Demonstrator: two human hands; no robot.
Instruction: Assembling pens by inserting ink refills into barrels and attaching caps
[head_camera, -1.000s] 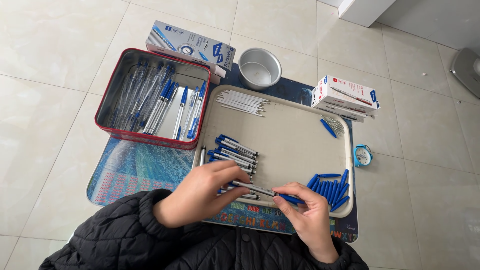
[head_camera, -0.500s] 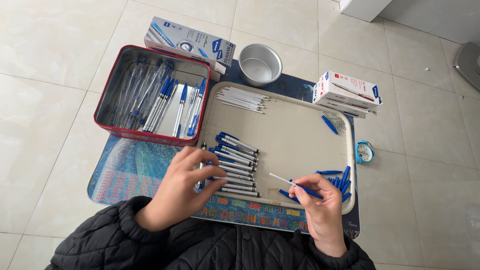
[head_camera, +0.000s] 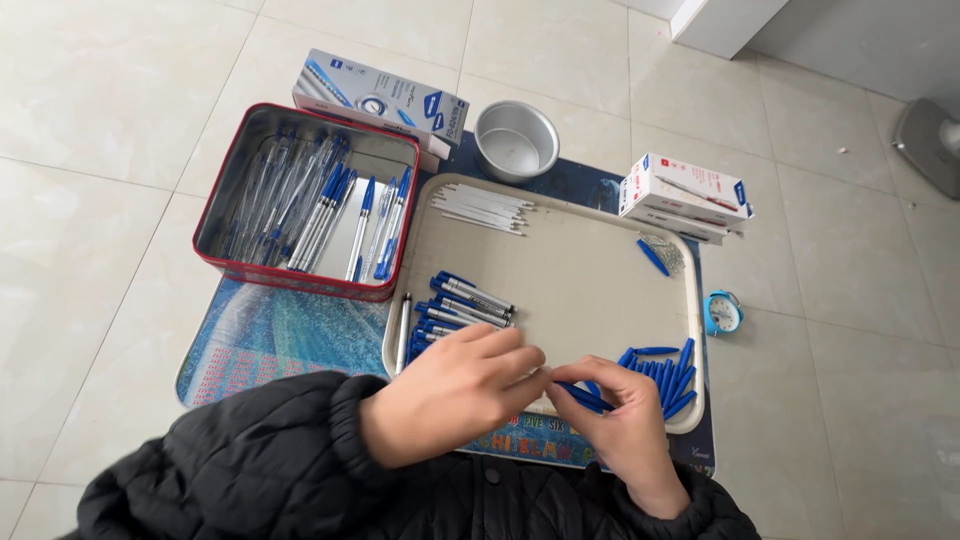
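My left hand (head_camera: 455, 390) and my right hand (head_camera: 620, 415) meet over the front edge of a beige tray (head_camera: 590, 270). Together they grip a blue pen part (head_camera: 583, 397) between their fingertips. Just behind my left hand lies a pile of blue-capped clear pens (head_camera: 455, 300). A heap of loose blue caps (head_camera: 665, 370) lies right of my right hand. White refills (head_camera: 480, 208) lie at the tray's far left, and a single blue cap (head_camera: 653, 257) at its far right.
A red-rimmed tin (head_camera: 305, 280) holding several pens stands left of the tray. Behind are a pen box (head_camera: 380, 100), a metal bowl (head_camera: 515, 140) and white boxes (head_camera: 685, 195). A small blue clock (head_camera: 722, 312) sits right of the tray. All rest on a patterned mat (head_camera: 270, 340).
My left hand drew back from the pen pile toward my right hand, and both now close on the blue part together at the tray's front.
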